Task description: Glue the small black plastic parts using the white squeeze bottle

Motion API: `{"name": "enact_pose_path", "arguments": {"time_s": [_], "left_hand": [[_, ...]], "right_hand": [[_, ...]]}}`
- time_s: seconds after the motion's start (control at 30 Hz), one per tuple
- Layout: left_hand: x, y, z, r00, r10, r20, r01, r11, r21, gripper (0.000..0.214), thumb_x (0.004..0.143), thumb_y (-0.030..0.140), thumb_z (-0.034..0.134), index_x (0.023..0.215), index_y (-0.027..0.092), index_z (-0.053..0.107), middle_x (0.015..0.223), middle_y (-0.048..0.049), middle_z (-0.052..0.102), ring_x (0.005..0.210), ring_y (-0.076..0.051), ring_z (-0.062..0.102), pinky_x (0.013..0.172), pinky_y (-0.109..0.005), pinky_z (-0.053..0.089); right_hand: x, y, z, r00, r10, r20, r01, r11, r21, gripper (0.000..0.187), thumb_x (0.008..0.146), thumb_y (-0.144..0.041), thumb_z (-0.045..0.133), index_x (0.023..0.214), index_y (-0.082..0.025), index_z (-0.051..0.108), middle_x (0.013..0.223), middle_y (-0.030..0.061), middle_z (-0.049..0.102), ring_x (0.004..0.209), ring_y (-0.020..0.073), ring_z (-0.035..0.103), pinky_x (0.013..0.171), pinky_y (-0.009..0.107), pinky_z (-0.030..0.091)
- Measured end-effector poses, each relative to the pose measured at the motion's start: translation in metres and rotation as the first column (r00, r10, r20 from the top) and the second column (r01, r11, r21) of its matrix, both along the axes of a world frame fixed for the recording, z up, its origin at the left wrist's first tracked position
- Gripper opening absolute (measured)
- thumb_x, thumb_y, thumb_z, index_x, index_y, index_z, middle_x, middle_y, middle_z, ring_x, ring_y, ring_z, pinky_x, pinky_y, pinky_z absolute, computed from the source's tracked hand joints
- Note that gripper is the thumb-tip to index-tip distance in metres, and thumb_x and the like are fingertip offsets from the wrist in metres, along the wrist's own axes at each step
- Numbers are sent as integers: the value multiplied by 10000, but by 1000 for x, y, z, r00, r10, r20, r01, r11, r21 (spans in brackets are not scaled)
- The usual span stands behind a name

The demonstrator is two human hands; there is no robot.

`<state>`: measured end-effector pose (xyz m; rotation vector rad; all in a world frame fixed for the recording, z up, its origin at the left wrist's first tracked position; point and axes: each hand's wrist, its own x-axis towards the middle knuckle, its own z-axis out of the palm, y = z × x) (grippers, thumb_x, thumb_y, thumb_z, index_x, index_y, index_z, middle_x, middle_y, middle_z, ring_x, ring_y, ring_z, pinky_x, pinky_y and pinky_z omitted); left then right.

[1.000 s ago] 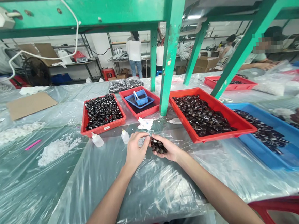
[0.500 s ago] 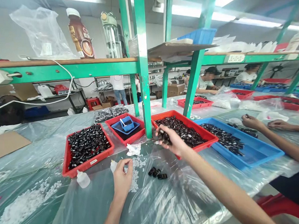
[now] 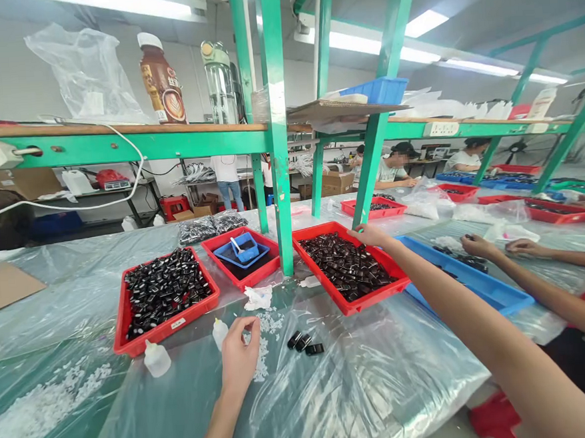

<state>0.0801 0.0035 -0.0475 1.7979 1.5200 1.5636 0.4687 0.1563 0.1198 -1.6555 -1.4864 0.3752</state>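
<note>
My left hand [image 3: 239,355] rests on the plastic-covered table [image 3: 335,403], fingers curled with thumb and forefinger pinched together beside a scatter of white pellets [image 3: 264,344]; what they pinch is too small to see. Three small black parts [image 3: 304,343] lie just right of it. My right arm stretches out over a red tray [image 3: 338,304] full of black parts. My right hand [image 3: 372,234] sits at that tray's far right rim, fingers stretched out flat, with nothing visible in it.
Another red tray of black parts [image 3: 131,344] lies left, and a red tray holding a small blue tray [image 3: 245,251] is behind. Two dropper bottles [image 3: 157,359] stand near my left hand. A green post [image 3: 280,180] rises mid-table. A co-worker's hands [image 3: 477,246] work over a blue tray [image 3: 498,295].
My right hand carried a handful of black parts from in front of me to the red tray and has reached its far rim. Three parts stayed on the table. The view rose.
</note>
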Motion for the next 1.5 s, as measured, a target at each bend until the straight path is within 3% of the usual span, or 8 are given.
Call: {"name": "enact_pose_path", "arguments": {"time_s": [0.2,0.3,0.37,0.53,0.7,1.1,1.37,1.5], "left_hand": [[2,-3,3,999,-17,-42,17,1000,-8,242,941,369,534,831,215,686,790,-31,666,713,-183,589,639,-287,421],[3,-2,2,997,-42,-65,40,999,-25,225,937,346,538,837,215,691,791,-29,666,739,-183,599,693,-294,440],[2,-1,1,996,-49,-69,46,998,-44,215,933,337,546,833,216,692,789,-26,667,745,-180,602,713,-293,446],[2,-1,-1,995,-50,-82,44,997,-70,200,930,319,552,843,212,696,802,-31,680,751,-180,608,727,-299,456],[0,0,-1,993,-46,-106,37,996,-83,191,944,287,547,853,203,692,826,-34,687,752,-173,617,739,-300,472],[11,-2,-8,807,-149,-571,72,985,-155,144,938,211,613,1028,224,723,1057,-60,716,1062,-261,611,933,-410,450],[21,3,-11,722,-165,-672,55,982,-182,162,946,178,581,899,212,732,952,-68,717,1000,-269,608,895,-410,429],[20,3,-13,739,-142,-658,38,985,-170,166,943,139,558,894,197,706,965,-82,709,990,-271,612,866,-404,433]], "right_hand": [[-49,-57,3,960,249,129,-248,969,-25,241,958,-356,570,997,-155,697,951,124,744,756,196,678,710,301,514],[-93,-115,-18,685,697,210,-676,716,-175,241,963,-397,576,1069,-220,700,885,52,739,692,200,671,670,322,524],[-118,-147,-41,487,809,329,-754,580,-310,176,919,-348,662,1056,-251,717,864,35,737,739,225,689,692,330,525],[-145,-166,-100,354,706,613,-628,666,-404,465,842,-149,711,1290,-236,622,1250,112,671,1118,304,667,841,368,555],[-145,-157,-121,221,644,732,-580,691,-432,343,887,-140,677,1226,-186,647,1118,114,716,1077,307,681,871,388,551],[-149,-160,-142,251,528,812,-514,783,-350,187,921,-128,567,1075,-131,674,1028,123,714,918,276,713,707,323,530],[-154,-139,-124,660,631,408,-647,753,-118,215,923,-236,580,1110,-217,683,999,47,736,736,173,682,699,279,525],[-180,-118,-128,709,702,72,-704,710,1,244,928,-320,562,1093,-184,680,1019,70,737,792,184,691,641,265,534]]}}
